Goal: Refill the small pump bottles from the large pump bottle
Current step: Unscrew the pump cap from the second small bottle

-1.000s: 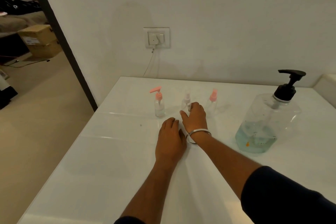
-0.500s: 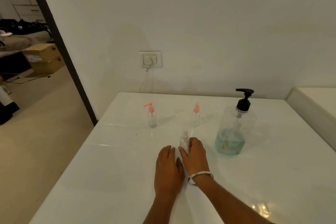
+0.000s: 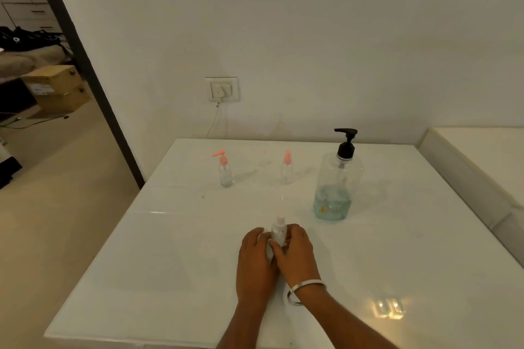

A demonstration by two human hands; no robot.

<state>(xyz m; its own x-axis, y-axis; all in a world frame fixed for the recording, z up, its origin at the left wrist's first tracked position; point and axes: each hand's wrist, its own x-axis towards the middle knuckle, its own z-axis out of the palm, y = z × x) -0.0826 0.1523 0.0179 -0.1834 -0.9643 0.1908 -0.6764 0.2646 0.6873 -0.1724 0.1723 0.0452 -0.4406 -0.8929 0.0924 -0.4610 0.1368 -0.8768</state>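
Nearest to the person, both hands sit close together on the shiny white worktop [image 3: 158,249]. The left hand [image 3: 256,261] lies palm down, and its fingers now curl in to touch the small clear bottle with the white top [image 3: 278,231]. Half a second ago that hand lay flat beside the bottle. The right hand [image 3: 296,252], with a silver bangle [image 3: 304,290] on its wrist, wraps its fingers and thumb around the same bottle and holds it upright. The bottle has come nearer to the person than it was a second ago, when it stood in the row at the back. It is pale and blurry, so how much is inside is hard to say.

Farther back on the right stands the big clear pump bottle with a black pump [image 3: 337,178], with a little blue liquid at the bottom. Behind it in a row stand a small clear bottle with a pink pump [image 3: 224,168] and a small clear bottle with a pink cap [image 3: 287,167], well apart. On the wall beyond is a white switch plate [image 3: 222,89].
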